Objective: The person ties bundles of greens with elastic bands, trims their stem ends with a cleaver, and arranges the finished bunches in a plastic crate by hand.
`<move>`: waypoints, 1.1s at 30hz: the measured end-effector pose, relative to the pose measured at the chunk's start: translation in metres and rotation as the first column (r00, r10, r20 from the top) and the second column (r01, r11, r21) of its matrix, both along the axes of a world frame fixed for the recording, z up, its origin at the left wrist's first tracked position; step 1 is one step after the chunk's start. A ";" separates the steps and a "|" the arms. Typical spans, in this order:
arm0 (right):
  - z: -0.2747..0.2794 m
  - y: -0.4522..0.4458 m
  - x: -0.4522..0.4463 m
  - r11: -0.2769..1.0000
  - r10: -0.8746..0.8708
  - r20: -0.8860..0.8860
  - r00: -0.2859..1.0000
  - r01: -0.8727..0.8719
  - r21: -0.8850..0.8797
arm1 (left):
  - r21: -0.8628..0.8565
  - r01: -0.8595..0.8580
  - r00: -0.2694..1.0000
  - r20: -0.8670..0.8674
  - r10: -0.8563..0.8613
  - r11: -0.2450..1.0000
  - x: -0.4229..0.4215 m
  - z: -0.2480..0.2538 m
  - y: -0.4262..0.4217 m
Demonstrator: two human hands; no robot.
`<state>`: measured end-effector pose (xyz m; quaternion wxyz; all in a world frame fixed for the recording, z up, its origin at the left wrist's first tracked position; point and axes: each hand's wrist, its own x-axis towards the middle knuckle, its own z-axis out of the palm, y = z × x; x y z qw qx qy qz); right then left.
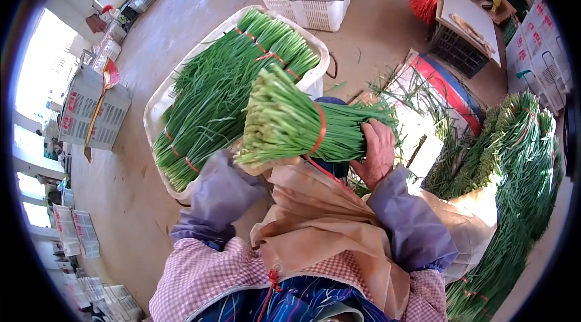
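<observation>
brown floor (130, 201) spreads under a white crate (158, 104) packed with banded greens (212, 92). beside it, above a tan apron (327, 201), one thick bundle (287, 119) lies sideways: pale, yellowish-green blunt ends leftward, deeper green leaves rightward. the right hand (378, 149) closes round the leafy part; the left hand (261, 167), mostly hidden under the pale ends, shows too little to tell its grip. one red band (322, 122) cinches the middle.

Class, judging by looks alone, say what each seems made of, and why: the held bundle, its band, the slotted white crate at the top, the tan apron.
Held bundle: smooth fresh plant stalks; slender, green, paler-ended.
Band: perhaps rubber or plastic; narrow, orange-red, hugging the stalks.
White crate: likely moulded plastic; regular slots.
Tan apron: probably coated fabric; broad folds, slight sheen.
</observation>
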<state>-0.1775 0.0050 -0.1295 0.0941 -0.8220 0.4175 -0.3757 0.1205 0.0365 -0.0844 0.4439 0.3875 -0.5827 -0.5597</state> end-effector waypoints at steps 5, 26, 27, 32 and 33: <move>0.004 0.007 0.006 0.949 0.072 -0.100 0.992 -0.099 -0.299 | 0.133 -0.204 0.697 0.716 0.048 0.970 0.158 0.011 0.022; -0.026 -0.012 -0.099 0.935 -0.251 -0.353 0.901 0.320 0.154 | 0.238 -0.053 0.833 0.546 -0.088 0.970 -0.095 0.037 -0.096; -0.030 -0.017 -0.111 0.920 -0.308 -0.346 0.886 0.370 0.130 | 0.299 -0.093 0.838 0.538 -0.088 0.950 -0.097 0.042 -0.095; -0.027 -0.020 -0.142 0.883 -0.335 -0.024 0.942 0.322 0.341 | 0.325 -0.195 0.893 0.449 0.031 0.925 -0.096 0.050 -0.086; -0.029 -0.015 -0.138 0.844 -0.240 0.000 0.971 0.208 0.494 | 0.327 -0.204 0.905 0.423 0.050 0.923 -0.099 0.059 -0.082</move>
